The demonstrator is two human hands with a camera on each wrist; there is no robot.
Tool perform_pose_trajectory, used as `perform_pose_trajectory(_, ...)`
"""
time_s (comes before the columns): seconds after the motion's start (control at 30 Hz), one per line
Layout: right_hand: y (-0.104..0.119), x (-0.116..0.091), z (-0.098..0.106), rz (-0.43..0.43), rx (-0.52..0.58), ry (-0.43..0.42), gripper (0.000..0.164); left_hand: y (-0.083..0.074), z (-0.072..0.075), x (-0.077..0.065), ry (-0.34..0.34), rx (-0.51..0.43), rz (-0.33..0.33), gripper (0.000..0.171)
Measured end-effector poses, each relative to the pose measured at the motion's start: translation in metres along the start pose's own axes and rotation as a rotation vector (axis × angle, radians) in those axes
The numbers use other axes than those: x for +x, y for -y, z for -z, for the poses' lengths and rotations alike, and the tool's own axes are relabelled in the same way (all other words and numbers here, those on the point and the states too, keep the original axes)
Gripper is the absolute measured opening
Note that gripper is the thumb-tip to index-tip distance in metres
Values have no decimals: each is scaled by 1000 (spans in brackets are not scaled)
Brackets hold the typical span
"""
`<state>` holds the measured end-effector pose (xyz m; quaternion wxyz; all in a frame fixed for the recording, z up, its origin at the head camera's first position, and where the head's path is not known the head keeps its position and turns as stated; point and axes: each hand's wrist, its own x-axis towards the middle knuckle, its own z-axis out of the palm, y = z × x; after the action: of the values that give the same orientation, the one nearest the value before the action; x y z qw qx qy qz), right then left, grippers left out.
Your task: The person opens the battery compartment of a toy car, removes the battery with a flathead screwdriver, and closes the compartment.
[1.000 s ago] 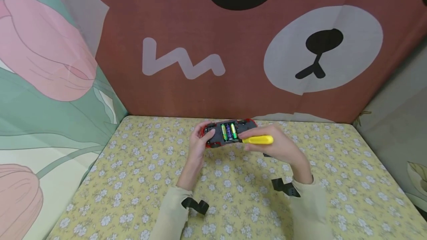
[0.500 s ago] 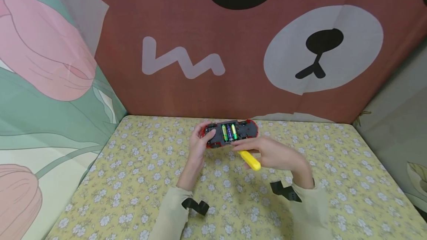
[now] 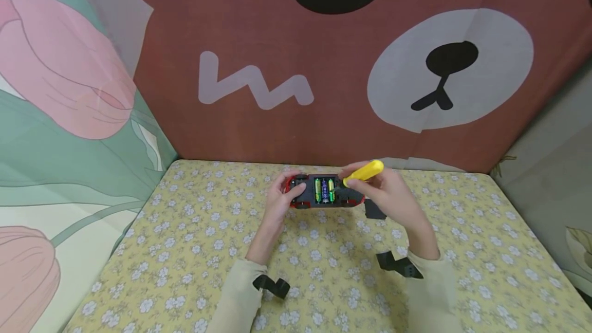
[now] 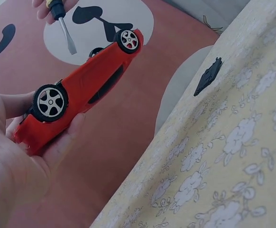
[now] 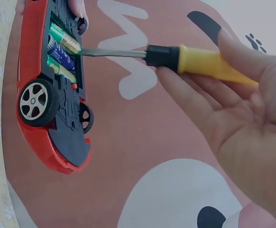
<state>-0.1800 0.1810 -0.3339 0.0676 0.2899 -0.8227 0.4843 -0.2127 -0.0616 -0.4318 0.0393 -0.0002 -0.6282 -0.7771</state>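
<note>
A red toy car (image 3: 351, 195) is held belly up above the table, its dark underside facing me. My left hand (image 3: 277, 198) grips one end, thumb over the underside. In the open battery bay lie three batteries (image 3: 325, 190), green, purple and green; the right wrist view shows them side by side. My right hand (image 3: 390, 194) holds a screwdriver (image 3: 367, 170) by its yellow handle. Its flat metal blade (image 5: 114, 52) points at the end of the uppermost green battery (image 5: 64, 39) in the right wrist view. I cannot tell whether the tip touches it.
A small dark plate (image 3: 374, 209) lies on the flowered tablecloth (image 3: 314, 271), just under the right hand. Behind the table hangs a brown cloth (image 3: 259, 137) with a bear print. Black straps (image 3: 272, 287) sit on both sleeves.
The screwdriver's handle has swung from toward me to up and right, and the right hand has moved to the car's far side. The car is more level and slightly further right.
</note>
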Motion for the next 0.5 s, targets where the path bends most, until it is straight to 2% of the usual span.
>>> perform_pose_trajectory(0.2,-2,1,2,6,26,-127,21,0,0,-1,47,-13,-21,39)
perform_pose_trajectory(0.5,-4,2,3,17,56,-200,16,1,0,-2,86,-26,-47,38)
